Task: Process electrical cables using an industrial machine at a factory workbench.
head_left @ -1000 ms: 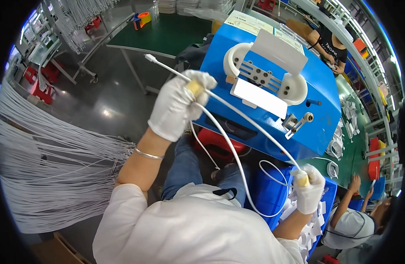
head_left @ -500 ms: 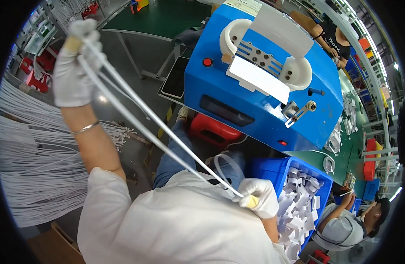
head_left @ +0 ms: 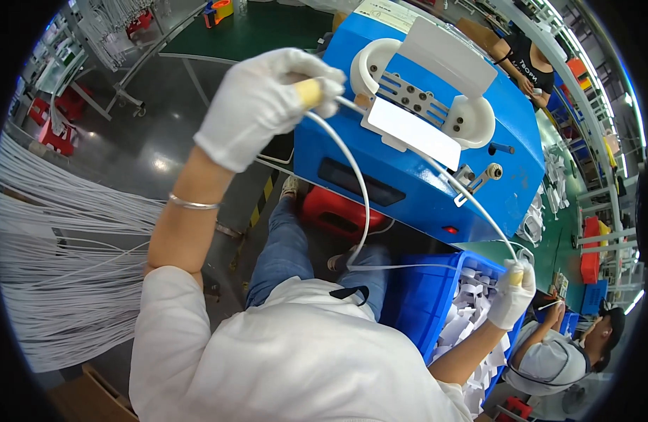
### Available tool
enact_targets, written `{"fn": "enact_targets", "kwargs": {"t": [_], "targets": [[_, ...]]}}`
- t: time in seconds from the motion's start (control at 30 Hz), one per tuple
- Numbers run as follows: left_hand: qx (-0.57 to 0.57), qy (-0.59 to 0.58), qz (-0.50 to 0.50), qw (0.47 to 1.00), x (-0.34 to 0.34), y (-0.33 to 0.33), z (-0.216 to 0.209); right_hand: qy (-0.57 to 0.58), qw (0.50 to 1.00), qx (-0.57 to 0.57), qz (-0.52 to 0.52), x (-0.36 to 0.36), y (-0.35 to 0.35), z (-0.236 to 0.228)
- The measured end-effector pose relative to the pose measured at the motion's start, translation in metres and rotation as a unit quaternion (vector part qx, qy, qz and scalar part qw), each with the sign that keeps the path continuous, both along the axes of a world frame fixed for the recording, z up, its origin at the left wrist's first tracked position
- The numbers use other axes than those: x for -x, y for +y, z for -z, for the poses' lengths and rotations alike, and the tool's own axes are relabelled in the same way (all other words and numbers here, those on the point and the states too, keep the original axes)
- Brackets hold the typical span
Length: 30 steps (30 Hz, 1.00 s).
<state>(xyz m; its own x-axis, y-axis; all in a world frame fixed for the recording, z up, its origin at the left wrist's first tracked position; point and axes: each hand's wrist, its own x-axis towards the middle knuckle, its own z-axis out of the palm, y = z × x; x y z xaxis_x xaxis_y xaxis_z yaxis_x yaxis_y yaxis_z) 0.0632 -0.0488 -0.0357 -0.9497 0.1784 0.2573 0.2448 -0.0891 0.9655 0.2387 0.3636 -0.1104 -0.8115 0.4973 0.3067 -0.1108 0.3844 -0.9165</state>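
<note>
A white cable (head_left: 367, 204) is stretched between my two gloved hands. One run passes in front of the blue machine (head_left: 422, 200); another sags in a loop below my left hand. My left hand (head_left: 264, 102), in a white glove with yellowish tape on a finger, is closed on the cable near the machine's left end. Lower right, over the blue bin, my right hand (head_left: 514, 292) pinches the cable's other end. The machine carries two white curved holders (head_left: 475, 121), white plates (head_left: 412, 133) and a slotted metal bar (head_left: 412, 95). The cable's tips are hidden by my fingers.
A blue bin (head_left: 414, 292) of white cut pieces stands right of my legs. Many white cables (head_left: 71, 267) hang at the left. A red stool (head_left: 338, 211) sits under the machine. Two co-workers (head_left: 538, 67) (head_left: 553, 359) are at the right, by a green bench (head_left: 563, 257).
My left hand has come right and down toward the machine. My right hand has moved right and up over the bin. The cable, nearly straight before, now hangs in a loop.
</note>
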Motion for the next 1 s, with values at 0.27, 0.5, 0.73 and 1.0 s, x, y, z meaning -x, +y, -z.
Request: {"fn": "enact_targets", "kwargs": {"t": [0.27, 0.5, 0.73, 1.0], "targets": [[0.014, 0.009, -0.052, 0.999, 0.011, 0.021, 0.011, 0.05, 0.996, -0.056, 0.049, 0.011, 0.019, 0.002], [0.018, 0.035, -0.11, 0.993, 0.011, 0.029, 0.017, 0.055, 0.993, -0.098, 0.047, 0.018, 0.018, -0.004], [0.095, 0.137, -0.15, 0.975, 0.009, 0.036, 0.023, 0.031, 0.997, -0.032, 0.057, 0.028, 0.015, -0.021], [0.141, 0.079, -0.088, 0.983, 0.011, 0.031, 0.019, 0.032, 0.987, -0.116, 0.103, 0.064, 0.009, -0.076]]}}
